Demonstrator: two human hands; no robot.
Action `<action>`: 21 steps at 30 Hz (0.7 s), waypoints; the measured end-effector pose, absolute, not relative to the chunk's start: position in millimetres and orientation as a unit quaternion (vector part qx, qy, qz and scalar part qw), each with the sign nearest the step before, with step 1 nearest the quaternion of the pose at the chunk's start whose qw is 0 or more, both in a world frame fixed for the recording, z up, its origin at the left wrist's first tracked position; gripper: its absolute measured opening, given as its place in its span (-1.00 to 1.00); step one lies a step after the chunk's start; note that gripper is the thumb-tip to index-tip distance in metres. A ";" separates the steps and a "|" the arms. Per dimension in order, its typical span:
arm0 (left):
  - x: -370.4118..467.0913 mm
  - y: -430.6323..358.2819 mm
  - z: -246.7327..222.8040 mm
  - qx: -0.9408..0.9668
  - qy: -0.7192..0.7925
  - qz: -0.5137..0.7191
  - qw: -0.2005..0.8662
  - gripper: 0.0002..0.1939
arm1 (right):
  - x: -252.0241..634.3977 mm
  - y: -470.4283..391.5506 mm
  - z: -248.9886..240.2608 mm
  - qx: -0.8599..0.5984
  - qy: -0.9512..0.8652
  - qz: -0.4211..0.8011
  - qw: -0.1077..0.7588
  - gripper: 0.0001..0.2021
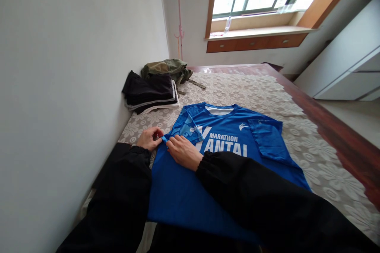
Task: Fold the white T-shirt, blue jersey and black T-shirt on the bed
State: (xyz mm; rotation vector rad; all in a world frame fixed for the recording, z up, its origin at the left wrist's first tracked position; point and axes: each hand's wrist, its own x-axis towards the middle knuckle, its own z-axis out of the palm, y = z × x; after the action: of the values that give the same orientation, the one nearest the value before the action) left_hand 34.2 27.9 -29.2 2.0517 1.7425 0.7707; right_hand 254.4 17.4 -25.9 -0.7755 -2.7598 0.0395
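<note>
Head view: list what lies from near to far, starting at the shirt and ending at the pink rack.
Shirt → folded clothes → backpack → pink rack.

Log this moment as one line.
Blue printed fabric T-shirt: front up, sleeves folded inward | left hand: at shirt's side edge | right hand: pinching same edge | folded dark cloth stack: beside olive fabric bag

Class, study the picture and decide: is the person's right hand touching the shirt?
Touching. In the head view, the right hand has its fingers directly on the shirt, at its left edge in the picture, with no gap showing.
</note>
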 end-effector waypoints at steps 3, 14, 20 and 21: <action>33.8 28.0 -29.5 0.726 0.608 0.274 0.171 -0.89 | 255.3 18.7 -25.6 -0.264 -0.954 0.028 0.141 -0.91; 33.4 27.7 -29.4 0.719 0.613 0.274 0.180 -0.95 | 255.4 25.5 -34.2 -0.275 -0.940 0.082 0.184 -0.79; 34.0 28.1 -28.1 0.715 0.615 0.274 0.187 -0.96 | 255.9 27.1 -31.4 -0.268 -0.942 0.086 0.180 -0.75; 34.1 28.1 -28.1 0.715 0.615 0.274 0.186 -0.96 | 256.5 27.0 -30.7 -0.257 -0.947 0.079 0.176 -0.76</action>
State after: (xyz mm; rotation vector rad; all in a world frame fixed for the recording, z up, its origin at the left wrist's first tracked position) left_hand 34.1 28.1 -28.1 2.0147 1.7333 0.7703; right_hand 256.5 27.0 -30.7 -0.7289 -2.6814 0.2251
